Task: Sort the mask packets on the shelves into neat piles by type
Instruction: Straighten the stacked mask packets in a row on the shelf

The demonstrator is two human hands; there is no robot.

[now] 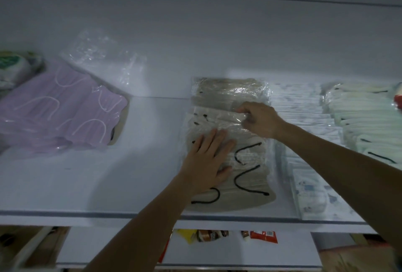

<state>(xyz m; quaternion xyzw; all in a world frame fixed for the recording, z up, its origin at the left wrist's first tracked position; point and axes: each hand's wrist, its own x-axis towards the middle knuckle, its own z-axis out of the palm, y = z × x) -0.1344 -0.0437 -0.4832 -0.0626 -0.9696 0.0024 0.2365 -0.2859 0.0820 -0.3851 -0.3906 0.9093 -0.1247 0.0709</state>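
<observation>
The beige mask packets (250,163), with black ear loops in clear wrap, lie in a pile running from the shelf's (108,184) front edge to the back. The left hand (206,163) presses flat on them with straight fingers. The right hand (258,119) pinches the wrap farther back. White printed packets (304,119) sit just beside them, with pale packets (365,119) cut off at the right edge. Purple packets (65,108) lie well apart, toward the left end. The snack wrappers (263,236) below are too blurred to read.

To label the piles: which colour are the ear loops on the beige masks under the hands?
Black ear loops on the clear-wrapped beige mask packets; head view.
</observation>
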